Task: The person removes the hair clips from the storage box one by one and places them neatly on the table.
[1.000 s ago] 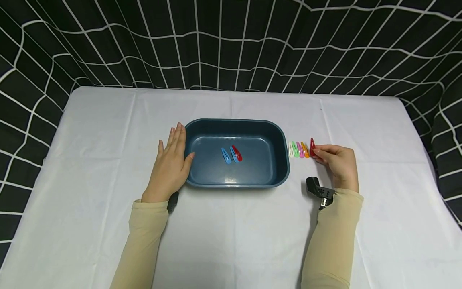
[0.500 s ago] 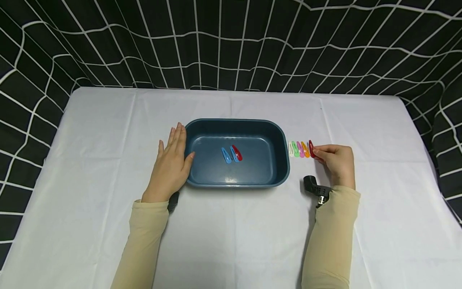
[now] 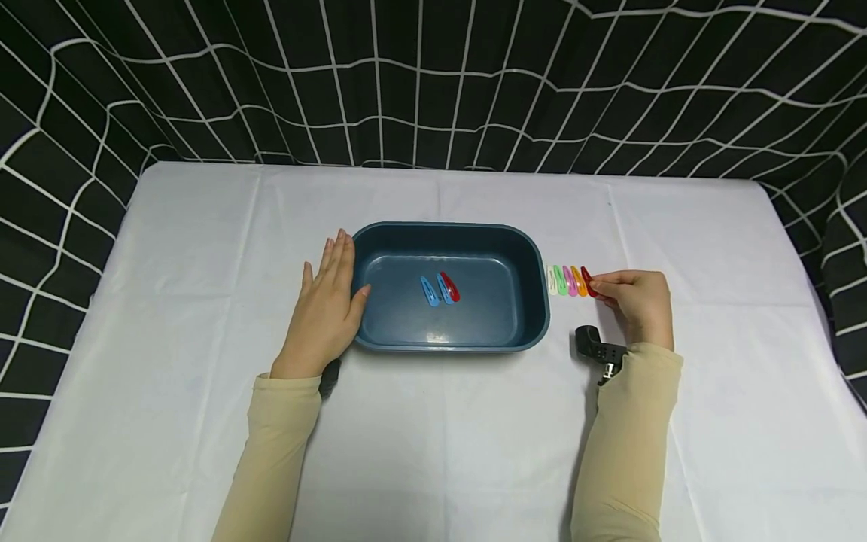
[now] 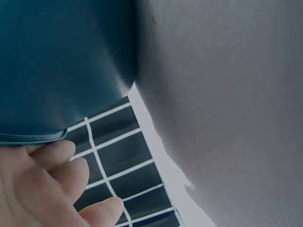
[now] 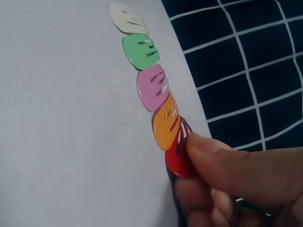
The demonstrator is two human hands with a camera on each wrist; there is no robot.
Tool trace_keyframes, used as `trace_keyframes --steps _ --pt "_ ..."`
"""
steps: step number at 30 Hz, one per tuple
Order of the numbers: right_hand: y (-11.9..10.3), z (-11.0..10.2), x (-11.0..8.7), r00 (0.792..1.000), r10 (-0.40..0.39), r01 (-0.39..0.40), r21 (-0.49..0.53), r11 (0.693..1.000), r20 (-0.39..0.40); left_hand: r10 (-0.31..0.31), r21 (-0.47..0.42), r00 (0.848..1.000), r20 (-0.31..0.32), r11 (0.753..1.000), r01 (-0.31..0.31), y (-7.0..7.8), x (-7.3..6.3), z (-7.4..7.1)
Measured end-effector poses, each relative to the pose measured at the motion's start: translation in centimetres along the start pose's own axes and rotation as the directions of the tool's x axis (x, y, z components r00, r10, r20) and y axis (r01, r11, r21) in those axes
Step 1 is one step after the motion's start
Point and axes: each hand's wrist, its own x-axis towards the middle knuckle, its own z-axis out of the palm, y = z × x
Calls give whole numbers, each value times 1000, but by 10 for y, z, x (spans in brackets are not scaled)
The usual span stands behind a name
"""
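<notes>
My right hand (image 3: 639, 303) pinches a red snap hair clip (image 5: 179, 161) between thumb and fingers at the right end of a row. Beside it on the cloth lie an orange clip (image 5: 165, 124), a pink clip (image 5: 152, 90), a green clip (image 5: 139, 51) and a white clip (image 5: 126, 19). The red clip touches or slightly underlaps the orange one. With fingers straight, my left hand (image 3: 321, 312) rests against the left end of a blue plastic basin (image 3: 447, 349). Inside lie two blue clips (image 3: 430, 292) and a red clip (image 3: 452, 289), which partly covers one of them.
A white cloth (image 3: 379, 452) covers the table. Black fabric with a white grid (image 3: 433, 83) hangs behind and at the sides. A black wrist camera mount (image 3: 599, 350) juts from the right sleeve.
The red clip in my right hand has moved left and down against the orange one at the row's end. My left hand stays at the basin. The head view has shifted slightly.
</notes>
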Motion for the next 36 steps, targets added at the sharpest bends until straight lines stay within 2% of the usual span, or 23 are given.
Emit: trace_keyframes --steps 6,12,23,26,29,31,33,36 --pt "-4 3 -3 996 -32 11 -230 973 -88 -3 -7 1000 0 1000 3 0 0 0" --pt "-3 5 -4 991 -42 7 -268 963 -126 -15 -6 1000 -5 1000 14 0 0 0" --pt "-1 5 -5 986 -49 8 -247 969 -158 -13 -10 1000 0 1000 13 1 1 0" --pt "2 3 -5 990 -52 31 -161 986 -129 -13 -13 1000 1 1000 13 1 1 0" --pt "8 -2 -4 997 -42 45 39 998 -71 -14 -10 1000 5 1000 15 1 1 0" --pt "11 -5 -4 999 -34 38 191 981 -24 -15 -9 1000 5 1000 15 2 1 0" --pt "14 -7 -3 999 -35 30 310 950 13 -15 -10 1000 4 1000 15 2 0 0" --pt "18 -9 -2 998 -49 26 414 910 46 -14 -15 1000 2 1000 14 2 0 0"
